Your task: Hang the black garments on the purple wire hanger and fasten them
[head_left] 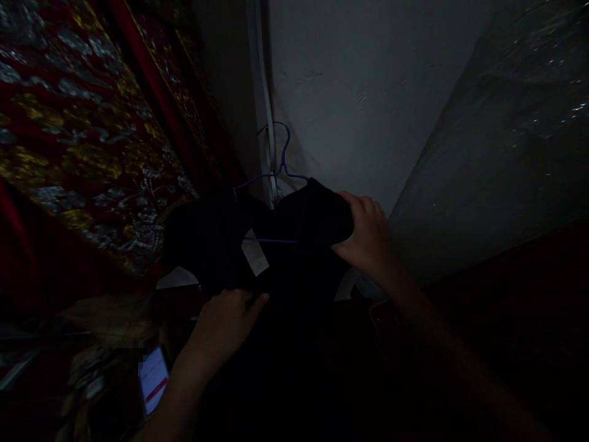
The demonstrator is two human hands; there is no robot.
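A black garment point(294, 282) hangs on a thin purple hanger point(285, 150) in the middle of the view. The hanger's hook is up by the wall, and its lower bar shows across the neck opening. A pale tag point(256, 255) lies below that opening. My right hand point(368, 230) is closed around the garment's right shoulder, fingers partly hidden behind the cloth. Lower down, my left hand point(230, 319) grips the front of the garment, thumb stretched along it. Darkness hides the garment's lower part and its folds.
Red cloth point(83, 153) with gold and silver embroidery hangs at the left. A lit phone point(154, 377) lies among dim clutter at lower left. Behind the hanger are a pale wall point(359, 92) and a white cable point(265, 92). Shiny clear plastic point(529, 129) covers the right side.
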